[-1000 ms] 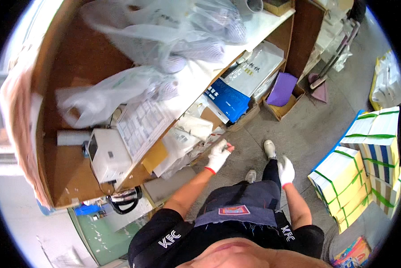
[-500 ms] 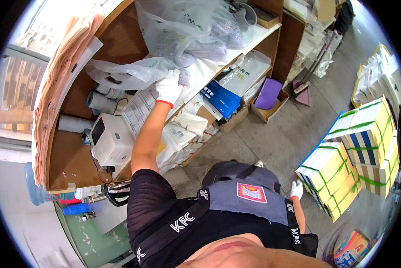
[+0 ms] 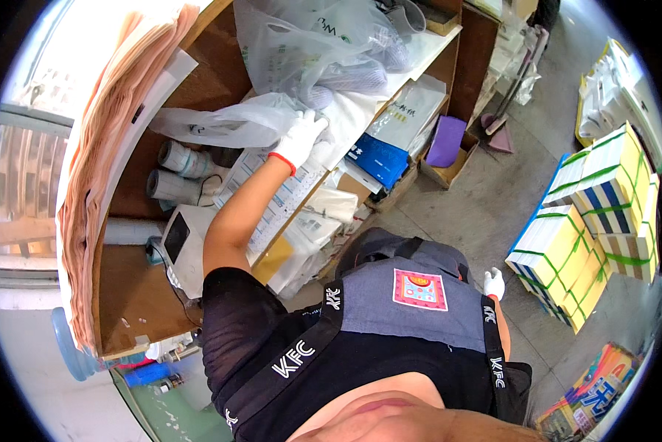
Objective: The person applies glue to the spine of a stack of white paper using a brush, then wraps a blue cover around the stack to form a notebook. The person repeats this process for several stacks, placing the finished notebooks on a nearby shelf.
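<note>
My left hand (image 3: pixel 301 140), in a white glove with a red cuff, reaches onto the shelf. Its fingers are bent in at the edge of a thin clear plastic bag (image 3: pixel 228 124); what lies in them is hidden. Just beyond is a larger clear bag (image 3: pixel 283 51) with pale net-covered rolls (image 3: pixel 353 76) at its mouth. Printed sheets (image 3: pixel 279 202) lie under my left forearm. My right hand (image 3: pixel 494 283), gloved likewise, hangs at my side with nothing in it, its fingers loosely apart, left of the bundled yellow paper stacks (image 3: pixel 559 254).
A white printer-like box (image 3: pixel 187 243) and white rolls (image 3: pixel 172 186) stand on the shelf's left. Pinkish paper (image 3: pixel 110 169) is piled at the far left. Below the shelf are a blue packet (image 3: pixel 377 162) and a carton (image 3: pixel 449 171) with a purple sheet. A dustpan (image 3: pixel 499 138) stands on the floor.
My left hand has shifted slightly right and up along the bag's edge, and the pale netting beside its fingers is now covered. My right hand has risen a little, away from the paper stacks.
</note>
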Available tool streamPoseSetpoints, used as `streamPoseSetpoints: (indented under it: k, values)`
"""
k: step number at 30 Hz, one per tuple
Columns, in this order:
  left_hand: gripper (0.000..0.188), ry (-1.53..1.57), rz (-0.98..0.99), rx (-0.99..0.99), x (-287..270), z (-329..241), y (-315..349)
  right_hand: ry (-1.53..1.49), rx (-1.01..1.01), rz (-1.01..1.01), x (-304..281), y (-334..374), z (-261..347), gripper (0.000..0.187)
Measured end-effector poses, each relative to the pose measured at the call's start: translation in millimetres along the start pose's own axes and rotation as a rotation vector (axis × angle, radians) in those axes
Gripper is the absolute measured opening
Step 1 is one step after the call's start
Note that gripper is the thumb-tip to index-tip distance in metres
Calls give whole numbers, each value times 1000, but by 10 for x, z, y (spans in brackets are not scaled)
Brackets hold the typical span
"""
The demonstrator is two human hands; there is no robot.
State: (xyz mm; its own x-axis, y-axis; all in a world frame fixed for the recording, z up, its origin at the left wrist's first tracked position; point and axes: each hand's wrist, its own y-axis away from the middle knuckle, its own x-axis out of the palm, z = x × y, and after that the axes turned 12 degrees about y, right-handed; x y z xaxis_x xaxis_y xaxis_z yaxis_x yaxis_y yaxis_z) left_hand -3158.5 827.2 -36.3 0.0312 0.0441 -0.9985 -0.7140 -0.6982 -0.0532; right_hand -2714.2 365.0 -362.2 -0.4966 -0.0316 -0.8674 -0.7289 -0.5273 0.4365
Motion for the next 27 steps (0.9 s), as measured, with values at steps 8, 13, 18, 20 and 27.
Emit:
streamPoseSetpoints:
  k: [8, 13, 18, 20, 27]
  values:
    - [36, 191, 87, 16, 74, 201, -116, -61, 26, 24, 247, 157, 71, 43]
    - [47, 227, 134, -79, -229, -190, -45, -109, -82, 15, 225, -58, 74, 42]
    - [5, 269, -508, 547, -1414, -1090, 872, -402, -668, 91, -1216, 304, 2231, 43]
    - [30, 170, -707, 363, -1723, -935, 1080, -522, -1004, 162, -2036, 823, 3283, 45]
    - [30, -251, -647, -90, -1862, -430, 1403, -442, -1862, -575, -3317, 2577, 5631, 87]
